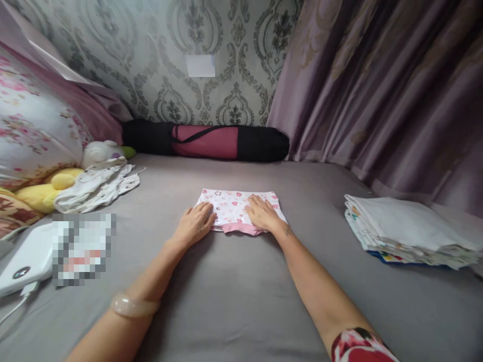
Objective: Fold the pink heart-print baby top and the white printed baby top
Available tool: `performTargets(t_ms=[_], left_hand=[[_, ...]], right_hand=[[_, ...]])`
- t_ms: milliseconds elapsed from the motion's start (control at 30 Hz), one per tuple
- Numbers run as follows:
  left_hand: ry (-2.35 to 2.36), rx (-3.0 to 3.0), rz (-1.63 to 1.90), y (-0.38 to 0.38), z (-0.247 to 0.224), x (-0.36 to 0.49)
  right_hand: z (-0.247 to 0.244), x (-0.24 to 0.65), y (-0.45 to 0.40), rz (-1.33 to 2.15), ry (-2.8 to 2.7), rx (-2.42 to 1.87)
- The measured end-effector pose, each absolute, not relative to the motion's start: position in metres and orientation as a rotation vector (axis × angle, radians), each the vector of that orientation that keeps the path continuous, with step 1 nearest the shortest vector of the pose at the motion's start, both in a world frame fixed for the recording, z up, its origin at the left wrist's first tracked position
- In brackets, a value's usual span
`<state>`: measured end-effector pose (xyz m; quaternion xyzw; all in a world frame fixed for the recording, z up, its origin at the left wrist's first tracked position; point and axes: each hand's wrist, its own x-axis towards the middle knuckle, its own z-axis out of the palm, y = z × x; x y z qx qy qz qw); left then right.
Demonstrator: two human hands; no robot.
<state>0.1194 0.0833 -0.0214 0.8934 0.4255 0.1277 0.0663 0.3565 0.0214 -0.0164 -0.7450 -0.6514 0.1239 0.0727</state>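
A small white garment (pixel 228 203) with pink hearts and little figures lies folded flat on the grey bed sheet (pixel 226 296). A pink band runs along the middle of its near edge. My left hand (pixel 196 218) rests on the garment's left side, fingers stretched forward. On its right part, my right hand (pixel 262 212) lies flat with the fingers spread. Neither hand grips the cloth. What exact kind of garment it is, I cannot tell.
A stack of folded cloths (pixel 411 229) lies at the right. Along the wall is a black and dark-red long bag (pixel 206 142). At the left are a crumpled white cloth (pixel 100 186), a yellow plush toy (pixel 45 191) and a white power bank (pixel 32 256) with its cable.
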Motion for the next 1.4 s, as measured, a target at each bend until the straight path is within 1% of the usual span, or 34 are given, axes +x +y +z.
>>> performTargets(t_ms=[133, 167, 267, 333, 400, 500, 633, 800, 967, 1133, 1300, 1400], left_hand=[[1.368, 2.755, 0.119, 0.098, -0.001, 0.138], [1.373, 2.772, 0.1, 0.102, 0.003, 0.147], [1.238, 2.864, 0.277, 0.11, 0.006, 0.177], [1.112, 2.888, 0.402, 0.111, 0.0, 0.198], [1.072, 2.875, 0.436, 0.111, -0.012, 0.214], [1.099, 2.844, 0.377, 0.112, -0.031, 0.225], [1.138, 2.805, 0.325, 0.115, -0.044, 0.228], [1.13, 2.81, 0.373, 0.114, -0.041, 0.224], [1.399, 2.784, 0.465, 0.114, -0.04, 0.21], [1.486, 2.7, 0.292, 0.117, -0.044, 0.202], [1.441, 2.718, 0.263, 0.12, -0.04, 0.199], [1.429, 2.735, 0.204, 0.123, -0.035, 0.189]], right_hand=[[-0.011, 0.363, 0.024, 0.244, -1.917, -2.191], [-0.01, 0.363, 0.025, 0.227, -1.922, -2.181], [-0.009, 0.358, 0.03, 0.229, -1.964, -2.138], [-0.01, 0.355, 0.032, 0.195, -1.985, -2.106], [-0.013, 0.353, 0.034, 0.155, -2.002, -2.083], [-0.018, 0.354, 0.036, 0.184, -2.024, -2.093], [-0.024, 0.356, 0.037, 0.256, -2.017, -2.122], [-0.021, 0.358, 0.036, 0.267, -2.003, -2.121], [-0.019, 0.365, 0.031, 0.173, -1.852, -2.201], [-0.024, 0.366, 0.027, 0.234, -1.824, -2.272], [-0.022, 0.37, 0.026, 0.241, -1.84, -2.247], [-0.021, 0.379, 0.026, 0.163, -1.786, -2.268]])
